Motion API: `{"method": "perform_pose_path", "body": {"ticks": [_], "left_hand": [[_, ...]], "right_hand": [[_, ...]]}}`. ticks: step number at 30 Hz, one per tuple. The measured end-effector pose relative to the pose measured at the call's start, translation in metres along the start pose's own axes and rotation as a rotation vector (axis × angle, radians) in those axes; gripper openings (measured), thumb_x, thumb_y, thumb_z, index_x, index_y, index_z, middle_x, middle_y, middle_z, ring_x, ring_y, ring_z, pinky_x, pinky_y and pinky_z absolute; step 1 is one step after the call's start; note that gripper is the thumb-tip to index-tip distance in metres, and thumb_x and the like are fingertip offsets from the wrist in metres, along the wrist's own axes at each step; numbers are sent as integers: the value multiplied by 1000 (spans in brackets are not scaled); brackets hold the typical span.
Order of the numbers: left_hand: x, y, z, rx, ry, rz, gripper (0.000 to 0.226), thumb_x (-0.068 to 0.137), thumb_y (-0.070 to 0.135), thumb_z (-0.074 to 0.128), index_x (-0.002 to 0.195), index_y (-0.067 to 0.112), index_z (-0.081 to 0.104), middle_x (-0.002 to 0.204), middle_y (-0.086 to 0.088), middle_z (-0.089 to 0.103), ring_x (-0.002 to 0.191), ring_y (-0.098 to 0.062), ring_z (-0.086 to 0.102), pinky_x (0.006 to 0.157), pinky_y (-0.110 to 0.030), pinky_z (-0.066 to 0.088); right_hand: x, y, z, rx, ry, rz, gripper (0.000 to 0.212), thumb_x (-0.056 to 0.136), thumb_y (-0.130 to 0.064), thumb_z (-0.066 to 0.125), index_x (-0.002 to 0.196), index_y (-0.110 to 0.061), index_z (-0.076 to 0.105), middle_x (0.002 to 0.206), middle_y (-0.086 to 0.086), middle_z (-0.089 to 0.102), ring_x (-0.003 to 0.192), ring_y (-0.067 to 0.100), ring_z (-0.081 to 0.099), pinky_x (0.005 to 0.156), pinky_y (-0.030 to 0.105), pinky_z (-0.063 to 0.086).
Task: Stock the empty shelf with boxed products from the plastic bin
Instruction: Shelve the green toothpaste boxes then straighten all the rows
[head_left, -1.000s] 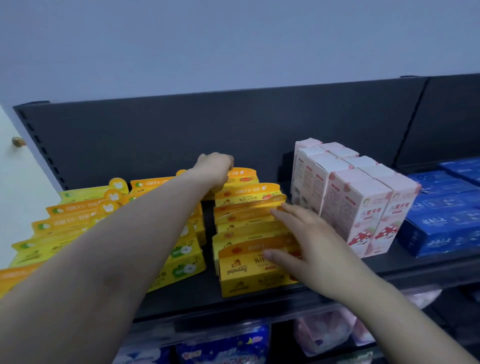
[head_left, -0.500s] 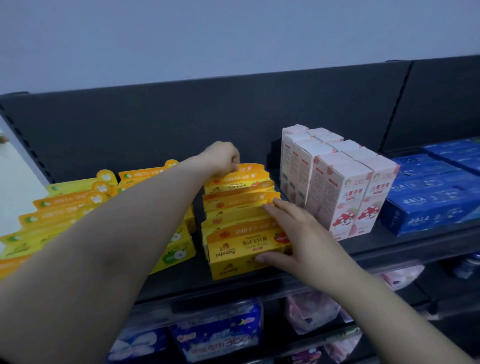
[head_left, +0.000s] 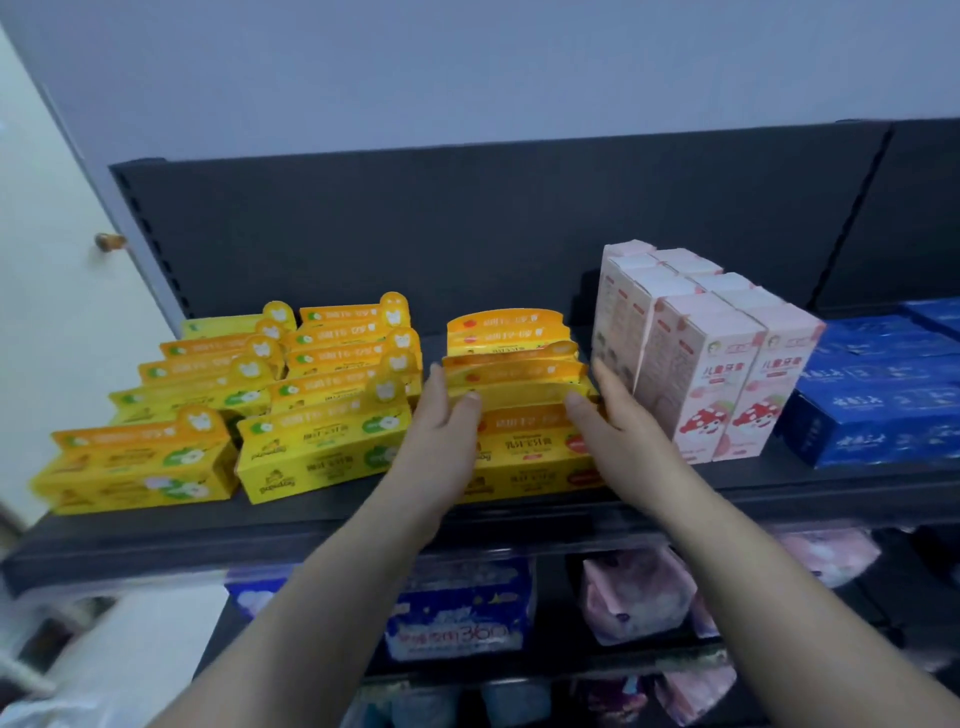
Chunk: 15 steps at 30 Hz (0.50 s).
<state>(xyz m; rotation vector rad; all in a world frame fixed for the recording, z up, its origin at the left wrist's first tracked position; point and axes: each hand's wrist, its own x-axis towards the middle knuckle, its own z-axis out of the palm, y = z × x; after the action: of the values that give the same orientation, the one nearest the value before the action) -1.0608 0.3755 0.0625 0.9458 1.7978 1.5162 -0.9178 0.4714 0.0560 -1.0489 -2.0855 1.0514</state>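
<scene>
A row of yellow-orange boxes (head_left: 524, 447) stands front to back on the dark shelf (head_left: 208, 530), in the middle. My left hand (head_left: 441, 441) lies flat against the row's left side, thumb over the top edge. My right hand (head_left: 618, 431) presses its right side with straight fingers, thumb on top of the front boxes. Two more rows of yellow boxes with green apple marks (head_left: 322, 452) fill the shelf's left part. The plastic bin is out of view.
Tall pink-and-white cartons (head_left: 711, 374) stand just right of my right hand. Blue boxes (head_left: 883, 395) lie stacked at the far right. A lower shelf holds soft packs (head_left: 462, 608). A pale door with a knob (head_left: 109, 241) is at the left.
My left hand has come back from the rear of the orange row to its front left side. The right hand slid to the row's right side. The view shifted left.
</scene>
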Motion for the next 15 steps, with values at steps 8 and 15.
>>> {"method": "perform_pose_path", "body": {"ticks": [8, 15], "left_hand": [[-2, 0, 10, -60, 68, -95, 56, 100, 29, 33, 150, 35, 8, 122, 14, 34, 85, 3, 43, 81, -28, 42], [12, -12, 6, -130, 26, -221, 61, 77, 51, 42, 137, 52, 30, 140, 3, 43, 121, -26, 48, 99, -52, 42]], "right_hand": [[1, 0, -2, 76, -24, 10, 40, 101, -26, 41, 141, -19, 37, 95, -23, 38, 104, -2, 32, 85, 12, 24], [11, 3, 0, -22, -59, -7, 57, 94, -50, 39, 145, -24, 32, 139, -6, 44, 126, 17, 43, 108, 43, 37]]}}
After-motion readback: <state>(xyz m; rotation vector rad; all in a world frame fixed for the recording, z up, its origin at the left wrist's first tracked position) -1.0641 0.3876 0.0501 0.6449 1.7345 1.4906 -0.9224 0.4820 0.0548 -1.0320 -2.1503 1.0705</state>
